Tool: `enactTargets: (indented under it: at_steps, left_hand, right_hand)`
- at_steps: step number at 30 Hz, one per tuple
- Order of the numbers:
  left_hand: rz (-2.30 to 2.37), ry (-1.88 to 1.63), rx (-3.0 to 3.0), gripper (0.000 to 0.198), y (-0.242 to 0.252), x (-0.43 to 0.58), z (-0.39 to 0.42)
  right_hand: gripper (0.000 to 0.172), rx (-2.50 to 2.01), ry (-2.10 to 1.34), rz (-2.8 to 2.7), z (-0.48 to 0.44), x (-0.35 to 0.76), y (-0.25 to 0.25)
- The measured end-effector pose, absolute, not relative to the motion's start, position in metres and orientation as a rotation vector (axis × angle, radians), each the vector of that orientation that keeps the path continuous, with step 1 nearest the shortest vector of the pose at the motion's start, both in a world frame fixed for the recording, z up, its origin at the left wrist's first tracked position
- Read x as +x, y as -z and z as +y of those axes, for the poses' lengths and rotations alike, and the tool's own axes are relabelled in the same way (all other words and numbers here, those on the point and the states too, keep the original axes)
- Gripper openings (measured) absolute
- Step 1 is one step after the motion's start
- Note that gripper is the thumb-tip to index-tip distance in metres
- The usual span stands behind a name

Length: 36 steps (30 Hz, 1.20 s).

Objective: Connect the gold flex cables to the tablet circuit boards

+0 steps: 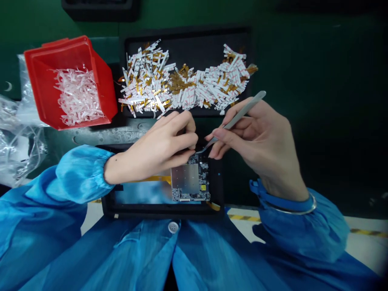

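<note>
Although partly hidden, circuit board (186,178) beneath curled left hand (162,143), its hold unclear; tweezers (242,113) in half-curled right hand (265,137).

The left hand (163,143) hides part of the lower black tray (163,211); whatever it pinches beside the tweezers (241,116) is too small to tell. The top edge crops a black box (100,12), the left edge plastic bags (27,151).

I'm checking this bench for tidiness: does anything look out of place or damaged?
The white-and-amber strips lie jumbled in the black tray, some poking over its left and right edges, which looks untidy. The visible part of the circuit board shows no obvious damage.
</note>
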<state>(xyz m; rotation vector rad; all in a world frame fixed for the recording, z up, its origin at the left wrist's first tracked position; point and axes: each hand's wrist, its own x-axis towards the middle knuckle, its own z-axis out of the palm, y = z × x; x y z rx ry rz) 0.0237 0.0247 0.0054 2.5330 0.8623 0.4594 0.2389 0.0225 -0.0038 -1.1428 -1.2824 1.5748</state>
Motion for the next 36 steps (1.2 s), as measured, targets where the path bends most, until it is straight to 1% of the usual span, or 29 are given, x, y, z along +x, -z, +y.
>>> enactTargets:
  at_steps: [5,11,16,24,30,36]
  left_hand:
    - [0.886,-0.464,2.642,0.016,-0.01,0.014,0.015]
    - [0.785,-0.391,2.78,0.025,-0.014,0.002,-0.002]
    - [0.793,-0.33,2.804,0.031,-0.01,-0.002,-0.009]
    - [0.832,-0.389,2.807,0.031,-0.004,0.0,-0.008]
    - [0.804,-0.344,2.836,0.028,-0.004,-0.001,-0.008]
    - [0.797,-0.33,2.853,0.029,-0.003,-0.001,-0.008]
  right_hand:
    - [0.03,-1.075,-1.587,-1.33,0.025,0.241,0.01]
    - [0.028,-1.119,-1.534,-1.369,0.024,0.24,0.01]
    - [0.034,-1.083,-1.514,-1.419,0.025,0.239,0.007]
    - [0.035,-1.112,-1.558,-1.378,0.026,0.239,0.006]
    - [0.029,-1.139,-1.576,-1.335,0.024,0.239,0.004]
    - [0.034,-1.146,-1.576,-1.331,0.022,0.239,0.0]
